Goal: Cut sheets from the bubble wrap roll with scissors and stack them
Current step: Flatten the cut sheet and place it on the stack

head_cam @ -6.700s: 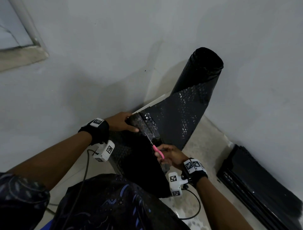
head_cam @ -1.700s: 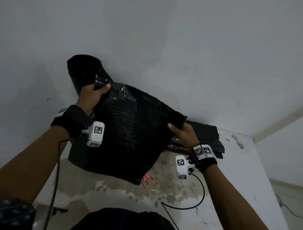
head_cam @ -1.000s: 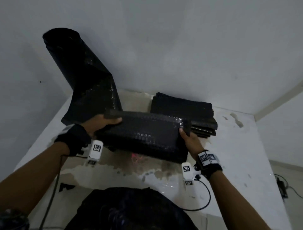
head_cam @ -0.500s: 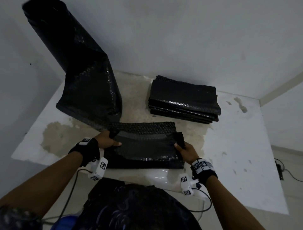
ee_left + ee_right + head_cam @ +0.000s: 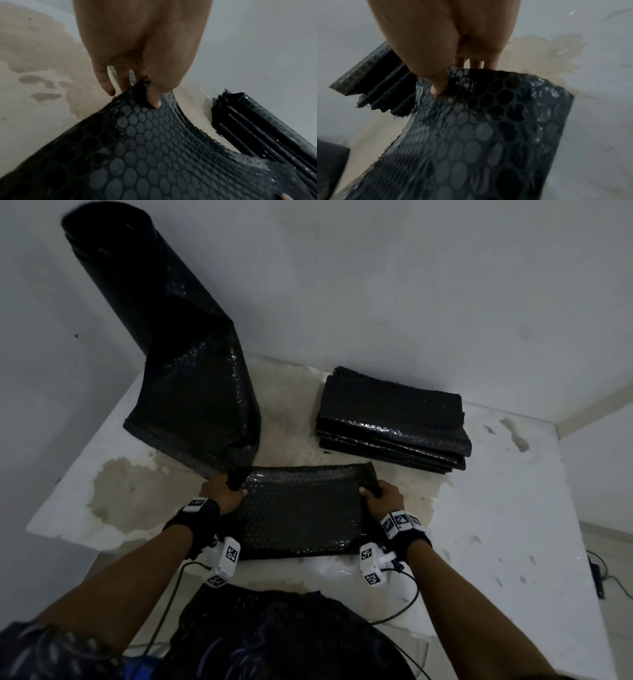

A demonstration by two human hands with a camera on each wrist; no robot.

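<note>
A cut sheet of black bubble wrap [image 5: 301,508] lies folded on the near part of the white table [image 5: 496,508]. My left hand [image 5: 224,491] pinches its far left corner, thumb on top [image 5: 154,100]. My right hand [image 5: 378,498] pinches the far right corner [image 5: 440,88]. The bubble wrap roll [image 5: 164,330] leans against the wall at the back left, its loose end on the table. A stack of folded black sheets [image 5: 394,419] sits at the back right. The scissors are hidden.
The table has worn beige patches [image 5: 126,494] at the left and middle. Cables [image 5: 400,607] run from my wrist cameras over the near edge. A dark device with a cable [image 5: 597,577] lies on the floor to the right.
Since the cut, I have lifted the sheet away from the roll, brought it down and folded it on the table. In the last half second its far edge has come nearer me.
</note>
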